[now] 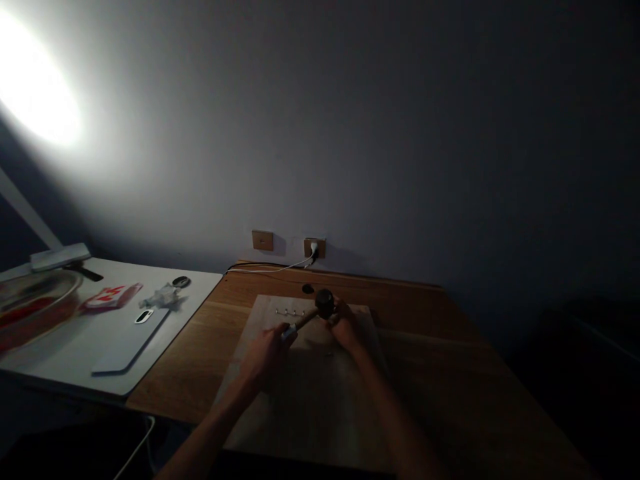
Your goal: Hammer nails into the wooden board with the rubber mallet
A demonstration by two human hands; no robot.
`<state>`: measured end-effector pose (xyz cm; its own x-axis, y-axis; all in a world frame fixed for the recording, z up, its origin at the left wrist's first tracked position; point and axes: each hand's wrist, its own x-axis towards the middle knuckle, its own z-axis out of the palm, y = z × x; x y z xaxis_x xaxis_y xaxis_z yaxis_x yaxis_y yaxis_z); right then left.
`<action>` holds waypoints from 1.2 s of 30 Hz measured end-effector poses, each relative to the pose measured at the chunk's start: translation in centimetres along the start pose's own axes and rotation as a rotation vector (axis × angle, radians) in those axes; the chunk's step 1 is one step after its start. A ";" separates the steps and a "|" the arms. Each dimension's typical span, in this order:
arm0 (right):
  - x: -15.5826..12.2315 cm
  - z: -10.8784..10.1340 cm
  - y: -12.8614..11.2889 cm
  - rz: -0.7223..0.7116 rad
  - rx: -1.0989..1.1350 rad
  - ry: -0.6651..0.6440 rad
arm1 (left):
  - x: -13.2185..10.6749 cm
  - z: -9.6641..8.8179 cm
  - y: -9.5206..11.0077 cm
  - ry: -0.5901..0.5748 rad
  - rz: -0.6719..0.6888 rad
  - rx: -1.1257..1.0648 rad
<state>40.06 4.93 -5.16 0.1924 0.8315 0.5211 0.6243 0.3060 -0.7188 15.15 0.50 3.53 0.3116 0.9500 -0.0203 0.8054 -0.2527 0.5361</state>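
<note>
My left hand (270,348) is closed around the handle of a hammer (325,303), which has a dark, rounded head and a light-coloured shaft. The hammer slants up and to the right over a pale wooden board (295,407). Just right of the hammer's head, my right hand (344,327) has its fingers bent together low over the board. The head partly hides those fingertips, and what they pinch is too dark to make out. A short row of nails (286,312) stands along the board's far left part. One small loose piece (329,354) lies nearer to me.
The board rests on a brown wooden table (440,360) against a wall. To the left, a white table (195,287) carries a grey digital scale (131,340), a red-and-white packet (111,297) and a large clear bowl (70,283). A white cable (265,271) runs to a wall socket (321,249).
</note>
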 end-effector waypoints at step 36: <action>1.1 -7.0 -0.2 0.091 0.050 -0.127 | -0.9 -0.4 -1.5 0.132 -0.037 -0.136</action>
<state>45.46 2.55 -1.26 0.1472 0.9076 0.3933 0.5699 0.2471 -0.7837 13.43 0.06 3.13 0.2072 0.9762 0.0641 0.7370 -0.1988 0.6460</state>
